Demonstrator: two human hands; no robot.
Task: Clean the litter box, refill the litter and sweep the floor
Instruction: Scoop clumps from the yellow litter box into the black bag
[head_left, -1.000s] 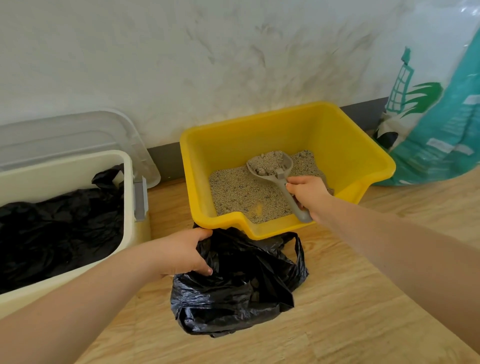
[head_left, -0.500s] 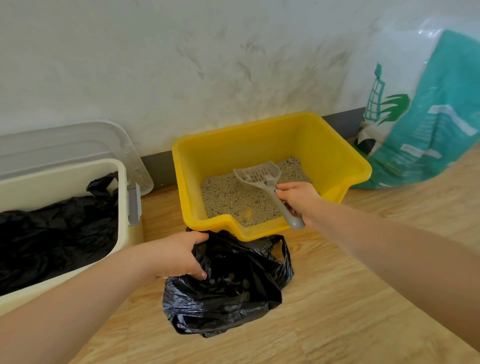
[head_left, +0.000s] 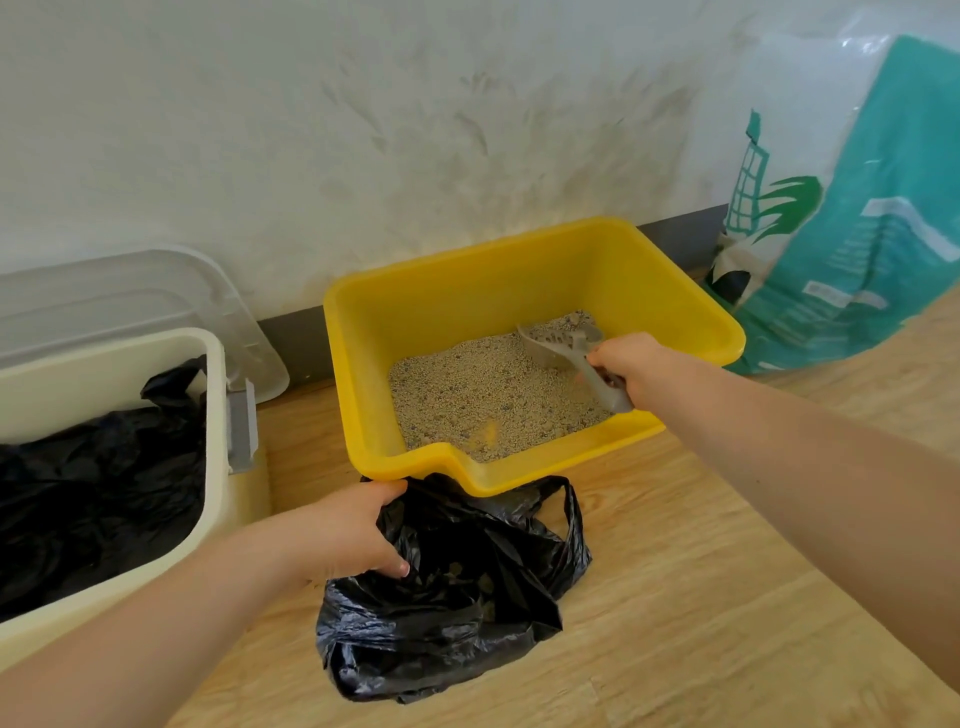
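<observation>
A: Where does it all lie on the floor (head_left: 727, 597)?

B: Yellow box (head_left: 441, 306) at twelve o'clock by the wall, litter (head_left: 483, 395) thin across its bottom. Black bag (head_left: 447, 613) at six, touching the box's low lip. Litter sack (head_left: 857, 234) at two.

A: How should this scoop go?

B: I'd drive the scoop (head_left: 563, 345) low into the two o'clock corner, lift it level, let loose grains sift through, then carry the clumps over the lip into the bag.

A: And the fingers?

B: Right hand (head_left: 639, 364) is curled tight round the scoop's handle. Left hand (head_left: 353, 530) has its fingers (head_left: 395, 564) pinching the bag's rim, holding its mouth open.
</observation>
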